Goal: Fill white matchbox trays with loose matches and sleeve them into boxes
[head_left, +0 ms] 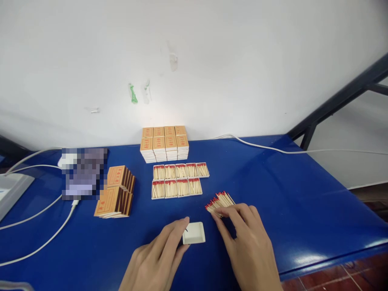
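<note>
My left hand [160, 252] grips a white matchbox tray [195, 233] by its left side, and nothing lies inside it. To the right, my right hand [247, 238] has thumb and fingers closed on matches at the near edge of a loose pile of red-tipped matches [222, 201]. Beyond the hands, two rows of filled matchbox trays [177, 188] lie with their red match heads pointing to the wall.
A block of stacked closed matchboxes [164, 143] stands against the wall [227, 72]. Flat matchbox sleeves [112, 200] lean in two stacks at left, near a blurred purple object [89, 169]. White cables [257, 145] cross the blue table [303, 194].
</note>
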A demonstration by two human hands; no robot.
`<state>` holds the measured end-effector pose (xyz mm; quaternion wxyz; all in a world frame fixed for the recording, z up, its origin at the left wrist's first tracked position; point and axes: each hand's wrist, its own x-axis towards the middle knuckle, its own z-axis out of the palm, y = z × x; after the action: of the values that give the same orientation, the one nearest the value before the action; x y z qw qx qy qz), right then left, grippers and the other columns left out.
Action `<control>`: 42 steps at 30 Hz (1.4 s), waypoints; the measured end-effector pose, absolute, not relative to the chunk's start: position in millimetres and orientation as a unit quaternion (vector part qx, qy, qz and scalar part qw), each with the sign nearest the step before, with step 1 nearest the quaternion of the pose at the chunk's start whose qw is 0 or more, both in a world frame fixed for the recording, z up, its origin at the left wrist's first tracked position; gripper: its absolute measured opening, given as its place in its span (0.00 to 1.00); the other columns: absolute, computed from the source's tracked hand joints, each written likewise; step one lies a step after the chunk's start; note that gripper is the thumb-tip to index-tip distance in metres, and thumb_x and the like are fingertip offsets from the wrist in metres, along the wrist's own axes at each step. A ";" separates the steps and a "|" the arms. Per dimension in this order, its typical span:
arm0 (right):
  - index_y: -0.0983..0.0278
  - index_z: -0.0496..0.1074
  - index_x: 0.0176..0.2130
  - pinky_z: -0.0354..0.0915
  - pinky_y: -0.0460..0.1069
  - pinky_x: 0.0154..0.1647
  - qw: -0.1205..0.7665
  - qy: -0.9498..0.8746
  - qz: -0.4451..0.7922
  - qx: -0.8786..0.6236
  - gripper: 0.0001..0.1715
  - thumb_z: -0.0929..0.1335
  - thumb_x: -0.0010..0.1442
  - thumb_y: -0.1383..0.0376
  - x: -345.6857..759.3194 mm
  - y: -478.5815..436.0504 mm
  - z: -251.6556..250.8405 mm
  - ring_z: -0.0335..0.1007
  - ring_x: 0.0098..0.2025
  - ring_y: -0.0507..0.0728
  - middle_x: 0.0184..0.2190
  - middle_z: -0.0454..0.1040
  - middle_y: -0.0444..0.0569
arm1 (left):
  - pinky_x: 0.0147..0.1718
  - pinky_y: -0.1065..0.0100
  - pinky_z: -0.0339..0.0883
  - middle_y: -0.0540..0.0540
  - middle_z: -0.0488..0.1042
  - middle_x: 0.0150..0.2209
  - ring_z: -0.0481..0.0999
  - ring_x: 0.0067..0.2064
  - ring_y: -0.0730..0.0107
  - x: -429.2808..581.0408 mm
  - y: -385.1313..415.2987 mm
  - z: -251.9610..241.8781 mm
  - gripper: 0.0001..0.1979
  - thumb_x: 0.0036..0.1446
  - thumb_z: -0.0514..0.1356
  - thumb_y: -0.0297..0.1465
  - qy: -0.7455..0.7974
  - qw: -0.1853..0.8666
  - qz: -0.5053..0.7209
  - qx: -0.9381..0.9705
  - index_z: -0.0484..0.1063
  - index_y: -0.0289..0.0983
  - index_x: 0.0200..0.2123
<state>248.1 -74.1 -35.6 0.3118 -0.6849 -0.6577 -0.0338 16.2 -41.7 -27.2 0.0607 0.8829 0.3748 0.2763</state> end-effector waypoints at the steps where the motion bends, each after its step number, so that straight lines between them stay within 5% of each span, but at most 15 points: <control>1: 0.60 0.76 0.45 0.67 0.56 0.42 0.313 -0.656 -0.037 -0.686 0.10 0.66 0.81 0.62 248.6 -74.0 -35.2 0.68 0.42 0.62 0.41 0.77 0.50 | 0.33 0.73 0.85 0.44 0.89 0.55 0.93 0.43 0.69 16.6 -41.4 -27.0 0.20 0.85 0.48 0.36 0.374 0.061 0.276 0.883 0.70 0.36 0.68; 17: 0.60 0.75 0.45 0.72 0.59 0.40 0.235 -0.689 -0.063 -0.683 0.10 0.64 0.80 0.66 250.1 -75.8 -33.4 0.71 0.40 0.65 0.38 0.77 0.52 | 0.33 0.72 0.86 0.43 0.88 0.57 0.93 0.43 0.67 18.8 -41.9 -28.8 0.20 0.85 0.48 0.37 0.393 0.071 0.278 0.874 0.69 0.37 0.69; 27: 0.58 0.72 0.39 0.74 0.54 0.32 0.216 -0.713 0.008 -0.667 0.20 0.60 0.83 0.56 268.9 -70.0 -28.4 0.77 0.35 0.61 0.33 0.77 0.49 | 0.37 0.71 0.87 0.44 0.88 0.56 0.93 0.44 0.67 20.6 -43.5 -29.3 0.20 0.84 0.49 0.40 0.396 0.089 0.284 0.868 0.68 0.39 0.68; 42: 0.59 0.69 0.38 0.68 0.51 0.26 0.169 -0.734 0.008 -0.658 0.24 0.57 0.84 0.56 278.1 -75.2 -41.9 0.76 0.26 0.56 0.32 0.76 0.47 | 0.36 0.69 0.88 0.43 0.87 0.58 0.93 0.45 0.66 19.3 -41.5 -31.3 0.20 0.84 0.49 0.39 0.397 0.091 0.275 0.871 0.67 0.39 0.70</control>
<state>278.1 -75.2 -41.9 0.1688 -0.6582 -0.7336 0.0079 19.3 -41.5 -31.3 0.0908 0.8710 0.3966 0.2752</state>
